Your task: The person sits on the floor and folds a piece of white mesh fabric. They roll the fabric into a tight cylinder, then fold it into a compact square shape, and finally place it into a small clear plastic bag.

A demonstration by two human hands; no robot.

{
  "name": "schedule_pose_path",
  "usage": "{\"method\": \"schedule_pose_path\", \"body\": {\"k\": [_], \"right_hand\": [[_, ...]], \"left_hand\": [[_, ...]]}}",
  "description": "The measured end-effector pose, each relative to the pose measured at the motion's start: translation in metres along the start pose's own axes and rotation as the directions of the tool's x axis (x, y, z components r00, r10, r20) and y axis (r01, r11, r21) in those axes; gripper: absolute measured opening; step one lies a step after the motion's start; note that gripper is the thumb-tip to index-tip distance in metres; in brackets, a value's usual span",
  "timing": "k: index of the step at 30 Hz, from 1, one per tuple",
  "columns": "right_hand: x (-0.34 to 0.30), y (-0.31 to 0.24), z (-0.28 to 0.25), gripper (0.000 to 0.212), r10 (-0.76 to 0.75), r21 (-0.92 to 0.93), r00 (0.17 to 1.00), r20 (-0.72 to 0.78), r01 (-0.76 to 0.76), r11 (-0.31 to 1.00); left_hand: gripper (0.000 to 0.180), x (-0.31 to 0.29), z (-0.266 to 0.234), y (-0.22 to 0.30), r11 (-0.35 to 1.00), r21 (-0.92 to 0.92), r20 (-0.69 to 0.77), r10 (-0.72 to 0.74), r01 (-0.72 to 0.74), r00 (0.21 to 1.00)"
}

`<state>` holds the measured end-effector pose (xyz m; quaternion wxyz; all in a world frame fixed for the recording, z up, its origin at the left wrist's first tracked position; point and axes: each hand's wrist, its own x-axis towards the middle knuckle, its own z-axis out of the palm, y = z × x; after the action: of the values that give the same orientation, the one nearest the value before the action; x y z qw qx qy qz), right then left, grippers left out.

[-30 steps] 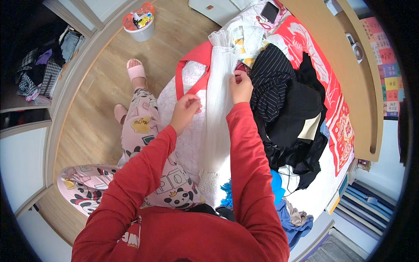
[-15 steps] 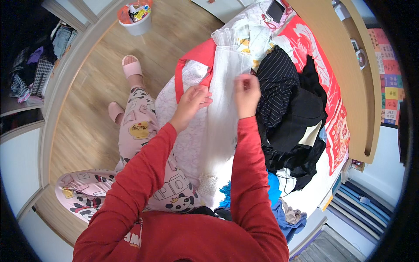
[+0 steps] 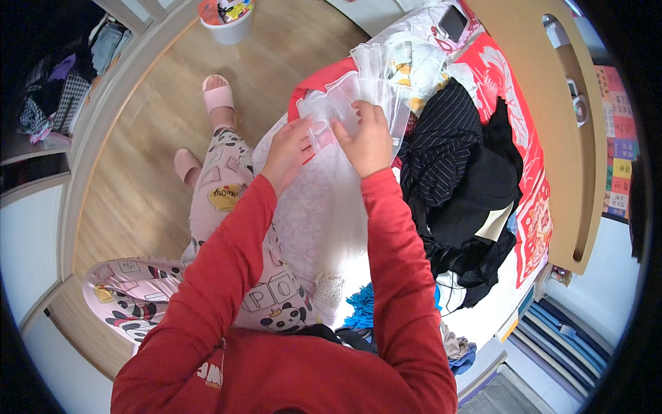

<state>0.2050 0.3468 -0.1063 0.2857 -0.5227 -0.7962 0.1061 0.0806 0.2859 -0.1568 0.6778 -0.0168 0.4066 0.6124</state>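
Note:
A length of white sheer tulle-like cloth [image 3: 348, 207] lies lengthwise on the bed in front of me, its far end gathered in ruffled edges. My left hand [image 3: 288, 150] has closed fingers on the left edge of the folded cloth, which partly veils the fingertips. My right hand [image 3: 369, 143] grips it from the right, thumb and fingertips on a raised fold. Beneath lies a pale patterned bedcover [image 3: 303, 207], with a red cloth [image 3: 321, 76] beyond my left hand. The near end of the sheer cloth is washed out by glare beside a white knitted piece [image 3: 327, 290].
A pile of dark clothes [image 3: 469, 179] lies to the right, with a wooden headboard [image 3: 552, 138] beyond. At the far end are a phone [image 3: 453, 23] and a yellow-patterned white cloth [image 3: 417, 65]. A white bin [image 3: 229, 31] stands on the wooden floor [image 3: 155, 138].
My right hand has moved left, closer to my left hand. Part of the sheer cloth is now lifted and folded between them. The whole view has shifted slightly.

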Motion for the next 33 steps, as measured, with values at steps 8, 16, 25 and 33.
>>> {"method": "schedule_pose_path", "body": {"k": [8, 16, 25, 33], "right_hand": [[0.015, 0.042, 0.029, 0.012, 0.289, 0.175, 0.956, -0.056, -0.275, 0.945], [-0.002, 0.035, 0.05, 0.016, 0.148, 0.502, 0.971, 0.189, -0.225, 0.835], [0.026, 0.081, -0.008, 0.013, 0.379, 0.278, 0.924, 0.058, -0.379, 0.883], [0.066, 0.052, 0.044, 0.043, 0.353, -0.19, 0.921, 0.163, -0.321, 0.928]], "left_hand": [[0.013, 0.023, -0.006, 0.001, 0.991, -0.087, -0.015, 0.1, -0.101, 0.995], [0.016, 0.013, 0.009, 0.034, 0.959, -0.099, 0.012, 0.267, -0.265, 0.964], [0.017, 0.018, 0.01, 0.03, 0.962, -0.014, -0.007, 0.273, -0.273, 0.962], [0.016, 0.017, 0.003, 0.029, 0.967, 0.035, -0.019, 0.253, -0.253, 0.967]]}}
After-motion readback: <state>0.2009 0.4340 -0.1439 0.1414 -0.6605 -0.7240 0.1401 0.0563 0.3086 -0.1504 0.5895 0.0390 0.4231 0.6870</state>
